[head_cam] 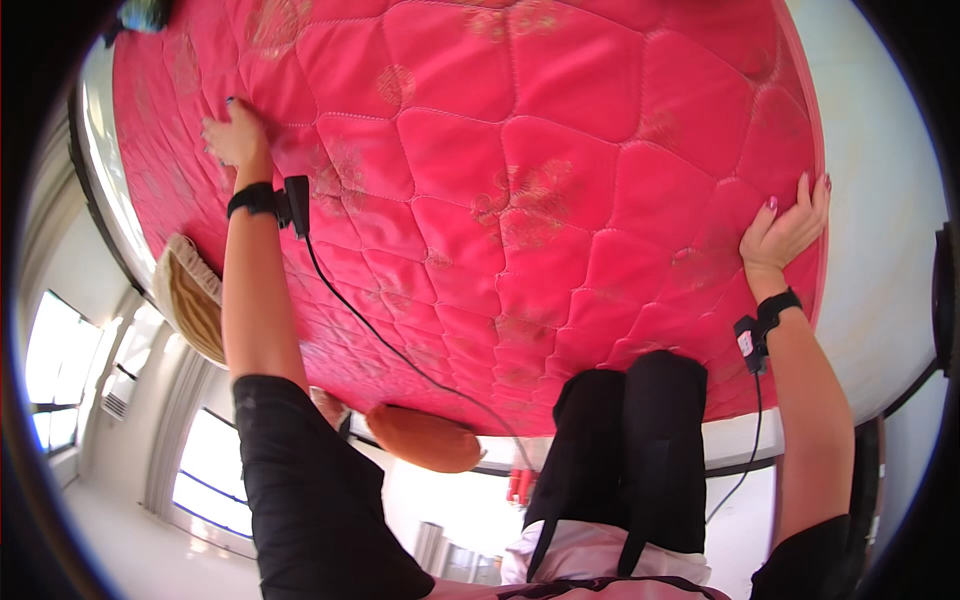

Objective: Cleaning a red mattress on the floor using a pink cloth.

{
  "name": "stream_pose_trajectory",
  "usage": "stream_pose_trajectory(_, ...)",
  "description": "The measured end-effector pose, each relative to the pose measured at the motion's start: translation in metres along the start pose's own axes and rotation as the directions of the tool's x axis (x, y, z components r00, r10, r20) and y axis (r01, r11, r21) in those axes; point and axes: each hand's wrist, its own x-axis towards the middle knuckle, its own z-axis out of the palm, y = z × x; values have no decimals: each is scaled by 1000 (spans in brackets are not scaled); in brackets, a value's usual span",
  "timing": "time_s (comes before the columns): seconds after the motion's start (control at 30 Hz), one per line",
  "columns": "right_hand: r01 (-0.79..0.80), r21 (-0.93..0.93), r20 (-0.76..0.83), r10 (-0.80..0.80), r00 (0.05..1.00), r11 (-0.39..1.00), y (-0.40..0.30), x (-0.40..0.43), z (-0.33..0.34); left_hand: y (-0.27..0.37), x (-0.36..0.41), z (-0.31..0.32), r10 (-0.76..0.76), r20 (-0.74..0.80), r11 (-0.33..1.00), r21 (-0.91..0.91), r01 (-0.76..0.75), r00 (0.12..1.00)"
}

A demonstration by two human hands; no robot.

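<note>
A red quilted pad with pale stitching and gold floral motifs spreads out before me. My left hand is on its left part, palm side down, fingers spread, holding nothing that I can see. At the pad's right edge lies my right hand, thumb apart from the fingers and fingertips at the piped border. Nothing shows in that hand. Each wrist wears a black strap with a small device, the left device and the right device, both trailing cables. My legs in black trousers are against the near side.
A pale smooth surface borders the pad on the right. A tan patterned cushion with fringe stands at the left edge, and an orange cushion lies lower down. A blurred blue-green object is at the top left. Windows show lower left.
</note>
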Motion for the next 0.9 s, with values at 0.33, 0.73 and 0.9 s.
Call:
stream_pose_trajectory(0.33,14,-80,168,0,986,997,-7,-9,0,-18,-35,25,51,-222,957,-268,-111,974)
stream_pose_trajectory(0.73,-176,225,195,132,972,958,-156,234,35,-18,-47,9,-37,-125,976,-218,9,991)
stream_pose_trajectory(0.9,70,-31,197,-63,978,997,-189,272,91,-7,-45,10,-28,-103,976,-217,5,994)
